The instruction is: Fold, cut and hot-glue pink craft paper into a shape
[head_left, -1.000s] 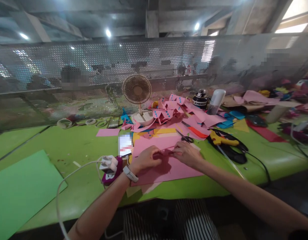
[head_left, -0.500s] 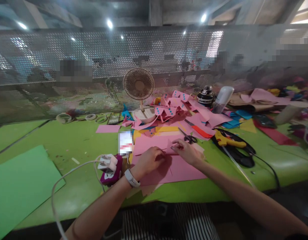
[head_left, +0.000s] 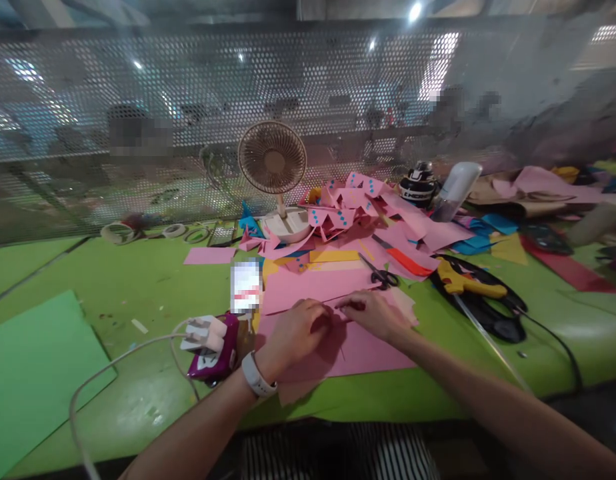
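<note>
A large pink paper sheet [head_left: 358,347] lies on the green table [head_left: 138,293] in front of me. My left hand [head_left: 295,333], a white band on its wrist, rests curled on the sheet and pinches a small pink paper piece [head_left: 341,307]. My right hand [head_left: 375,313] pinches the same piece from the right, fingers pressed together. Both hands nearly touch each other. Black-handled scissors [head_left: 383,275] lie just beyond my right hand.
A small desk fan [head_left: 273,163] stands at the back by a perforated metal screen. A heap of pink cut paper [head_left: 368,213] lies behind the sheet. A yellow glue gun [head_left: 471,287] is right; a purple power strip [head_left: 213,350] and green sheet [head_left: 33,373] are left.
The view has tipped downward. My hands stay on the pink sheet, working the small piece between them, with the left hand a little closer to the right.
</note>
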`<state>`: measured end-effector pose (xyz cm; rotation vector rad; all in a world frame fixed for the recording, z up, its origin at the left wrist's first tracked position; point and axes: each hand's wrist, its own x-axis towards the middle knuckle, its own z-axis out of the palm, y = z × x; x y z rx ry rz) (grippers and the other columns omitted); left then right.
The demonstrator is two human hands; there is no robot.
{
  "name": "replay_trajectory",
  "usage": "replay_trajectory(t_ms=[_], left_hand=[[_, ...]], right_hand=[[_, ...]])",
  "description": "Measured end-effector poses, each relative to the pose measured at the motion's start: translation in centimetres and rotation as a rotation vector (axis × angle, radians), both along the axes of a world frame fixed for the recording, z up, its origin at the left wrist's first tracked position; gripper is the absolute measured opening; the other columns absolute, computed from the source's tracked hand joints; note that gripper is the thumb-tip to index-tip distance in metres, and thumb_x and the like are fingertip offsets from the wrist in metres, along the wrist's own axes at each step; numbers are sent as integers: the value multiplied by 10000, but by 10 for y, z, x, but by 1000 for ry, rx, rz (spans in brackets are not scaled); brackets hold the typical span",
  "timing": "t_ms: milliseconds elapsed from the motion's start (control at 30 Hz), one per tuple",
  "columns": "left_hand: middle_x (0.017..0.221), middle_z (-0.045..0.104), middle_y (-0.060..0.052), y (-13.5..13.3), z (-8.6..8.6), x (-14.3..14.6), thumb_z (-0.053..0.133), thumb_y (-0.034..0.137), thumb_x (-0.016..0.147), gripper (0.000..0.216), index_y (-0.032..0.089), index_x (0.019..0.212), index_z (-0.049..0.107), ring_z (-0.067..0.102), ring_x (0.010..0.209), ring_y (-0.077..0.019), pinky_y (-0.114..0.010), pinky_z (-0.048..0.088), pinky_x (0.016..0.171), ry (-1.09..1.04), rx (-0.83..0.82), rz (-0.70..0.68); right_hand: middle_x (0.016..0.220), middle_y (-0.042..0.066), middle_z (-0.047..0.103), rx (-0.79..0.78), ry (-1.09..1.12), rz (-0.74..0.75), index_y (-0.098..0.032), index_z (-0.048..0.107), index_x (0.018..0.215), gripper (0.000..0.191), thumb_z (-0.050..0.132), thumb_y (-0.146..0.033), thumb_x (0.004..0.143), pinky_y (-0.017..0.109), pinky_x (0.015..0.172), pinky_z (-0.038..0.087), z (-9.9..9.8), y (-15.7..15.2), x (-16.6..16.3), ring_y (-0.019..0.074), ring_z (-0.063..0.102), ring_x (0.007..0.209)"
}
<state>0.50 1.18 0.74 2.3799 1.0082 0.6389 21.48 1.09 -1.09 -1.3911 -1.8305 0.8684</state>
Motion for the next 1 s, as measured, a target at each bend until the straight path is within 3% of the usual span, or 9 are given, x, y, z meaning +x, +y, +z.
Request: replay_trajectory(t_ms=[367,767,1000], left_hand=[[989,659,-72,-8,4,3,498,210,925,131,187,954,625,596,944,-223,-375,500,836,192,99,33],[1007,647,-73,-12,6,3,508,194,918,121,183,982,609,595,960,-226,-392,509,841,234,102,89],[1099,634,-88,-14,6,4,518,183,906,166,179,1060,579,592,1012,-243,-414,521,856,254,127,77]], right_hand=[[814,23,740,-15,63,-83,-226,731,926,186,574,-271,837,249,633,520,-11,4,-4,166,671,721],[873,32,744,-66,96,-24,-211,720,929,190,578,-254,811,248,641,517,-14,5,-1,161,672,744],[789,11,734,-13,20,-111,-228,721,896,171,573,-243,811,238,610,485,-10,3,-5,157,660,701]])
